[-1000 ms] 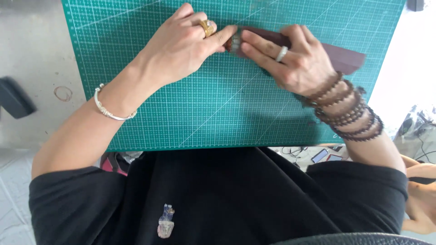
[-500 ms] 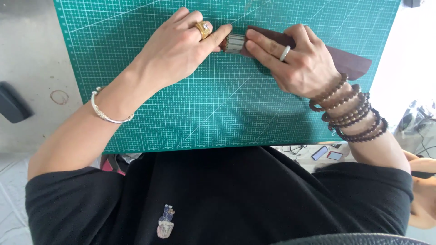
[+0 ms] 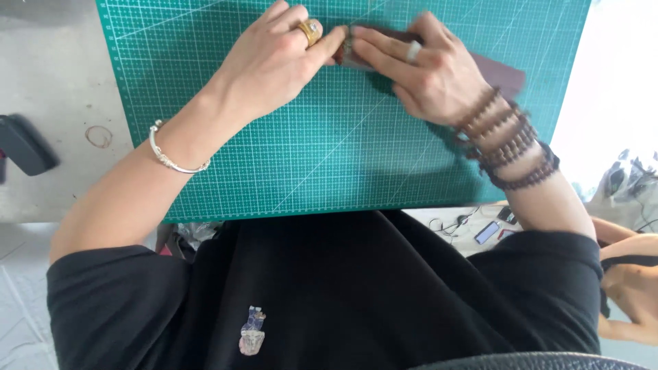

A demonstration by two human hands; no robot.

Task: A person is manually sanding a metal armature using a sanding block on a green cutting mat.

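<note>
A green cutting mat [image 3: 329, 157] with a white grid covers the table in front of me. On its far part lies a dark brown leather strip [image 3: 497, 68], mostly under my right hand [image 3: 428, 68], which presses it flat with a silver ring on one finger. My left hand [image 3: 277, 58], wearing a gold ring, pinches a small metal piece [image 3: 347, 49] at the strip's left end. The fingertips of both hands meet at that piece. Wooden bead bracelets wrap my right wrist and a silver bangle my left.
A black object [image 3: 24, 144] lies on the grey table left of the mat. Beyond the table's right edge, small items and cables [image 3: 480, 226] lie on the floor. A tan bag with a black strap [image 3: 634, 274] sits at the right.
The hands and the strip sit slightly higher and further left in view as the head shifted. The grip on the strip's end looks the same.
</note>
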